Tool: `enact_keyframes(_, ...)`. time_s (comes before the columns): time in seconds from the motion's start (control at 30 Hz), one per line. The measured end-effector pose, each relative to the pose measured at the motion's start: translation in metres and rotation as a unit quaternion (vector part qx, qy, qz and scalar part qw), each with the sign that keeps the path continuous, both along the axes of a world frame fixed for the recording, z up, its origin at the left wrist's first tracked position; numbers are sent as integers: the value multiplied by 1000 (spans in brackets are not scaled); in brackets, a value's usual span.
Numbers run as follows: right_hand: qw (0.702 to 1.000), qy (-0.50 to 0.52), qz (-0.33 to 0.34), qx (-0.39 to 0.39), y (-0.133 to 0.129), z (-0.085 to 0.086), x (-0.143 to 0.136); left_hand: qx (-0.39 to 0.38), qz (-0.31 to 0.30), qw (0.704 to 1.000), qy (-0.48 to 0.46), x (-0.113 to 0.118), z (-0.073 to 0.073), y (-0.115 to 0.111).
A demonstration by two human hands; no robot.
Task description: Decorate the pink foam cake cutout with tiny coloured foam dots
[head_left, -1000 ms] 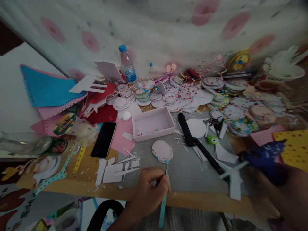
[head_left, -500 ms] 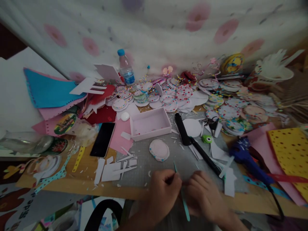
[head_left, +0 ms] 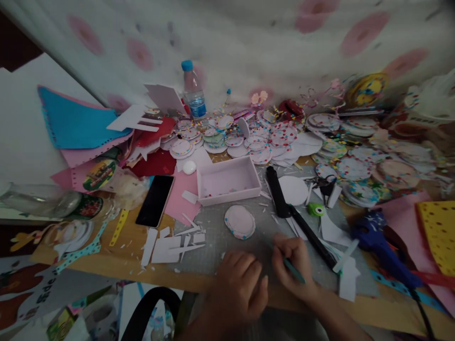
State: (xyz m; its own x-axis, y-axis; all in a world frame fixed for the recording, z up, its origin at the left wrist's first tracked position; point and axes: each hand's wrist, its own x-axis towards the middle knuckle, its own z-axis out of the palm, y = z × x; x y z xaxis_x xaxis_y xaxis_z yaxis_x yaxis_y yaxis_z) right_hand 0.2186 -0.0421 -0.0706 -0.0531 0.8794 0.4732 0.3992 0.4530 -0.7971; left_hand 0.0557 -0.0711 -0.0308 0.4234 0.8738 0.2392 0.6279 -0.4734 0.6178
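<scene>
My right hand [head_left: 291,263] grips a slim teal pointed tool [head_left: 294,271] like a pen, its tip reaching over the grey cutting mat [head_left: 209,258]. It may be a pair of tweezers; its kind is not clear. Beside it at the table's front edge, my left hand [head_left: 241,286] is closed with the fingers curled. Its palm is hidden, so whatever it may hold does not show. Just beyond both hands lies a round white paper disc [head_left: 240,221] with coloured dots at its rim, touched by neither hand. Behind the disc is a shallow pale pink box [head_left: 229,182] with small coloured bits inside.
A black stick-like tool [head_left: 279,194] lies right of the box, with a blue glue gun [head_left: 382,241] farther right. Paper scraps [head_left: 167,248] and a phone [head_left: 155,201] lie left. Piles of dotted discs [head_left: 259,142] and a water bottle [head_left: 195,92] line the back.
My hands have moved apart. The teal tool, which stood upright between them, now slants in my right hand, tip forward. The whole view has shifted slightly.
</scene>
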Motion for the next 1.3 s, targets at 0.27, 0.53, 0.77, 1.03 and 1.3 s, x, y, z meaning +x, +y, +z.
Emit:
enact_keyframes(0.27, 997, 0, 35, -67, 3, 0, -1, 93, -46, 987, 122, -10, -19, -3)
enact_keyframes(0.53, 995, -22, 56, -77, 3, -2, 0, 76, -41, 981, 175, -8, -19, -1)
enact_keyframes(0.77, 995, -43, 59, -63, 2, -4, 2, 76, -47, 979, 185, -9, -21, 0)
enact_keyframes(1.03, 995, -67, 61, -51, 4, -3, 1, 69, -49, 978, 189, -9, -18, 0)
enact_keyframes(1.3, 997, -59, 29, -46, 3, 0, 1, 76, -48, 977, 194, -8, -18, 1)
